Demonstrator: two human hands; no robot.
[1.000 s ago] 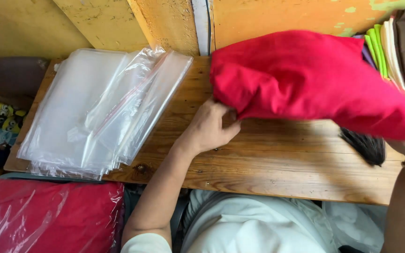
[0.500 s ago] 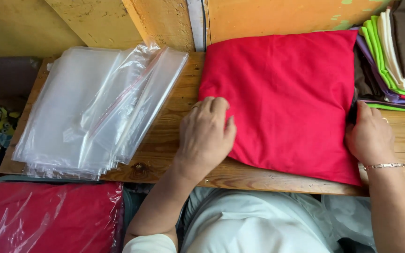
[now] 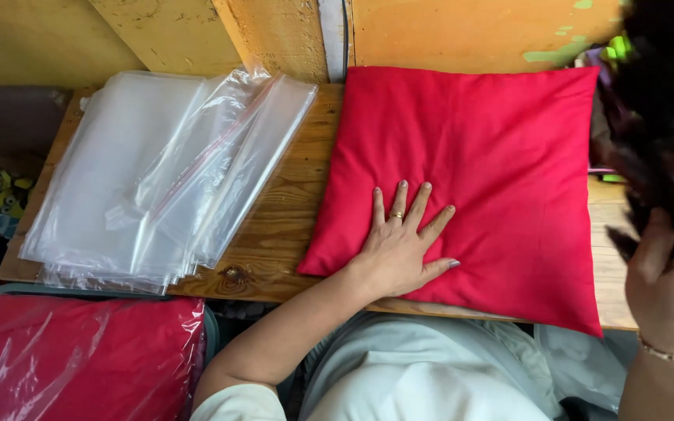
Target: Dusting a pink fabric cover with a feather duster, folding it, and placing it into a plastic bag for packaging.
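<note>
Red cushion cover (image 3: 470,179), square, lying flat at the wooden table's (image 3: 282,210) three o'clock side, pinned smooth by the left hand (image 3: 399,242) spread wide and empty; right hand (image 3: 665,273) raised at four o'clock, grip unclear, near dark blurred hair; clear plastic bags (image 3: 157,171) stacked at nine o'clock.

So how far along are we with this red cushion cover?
Done: the red cushion cover lies flat and square on the wooden table. In hand: the left hand presses on it; the right hand is raised, off it. Left: it is not bagged; the clear plastic bags lie beside it.
</note>
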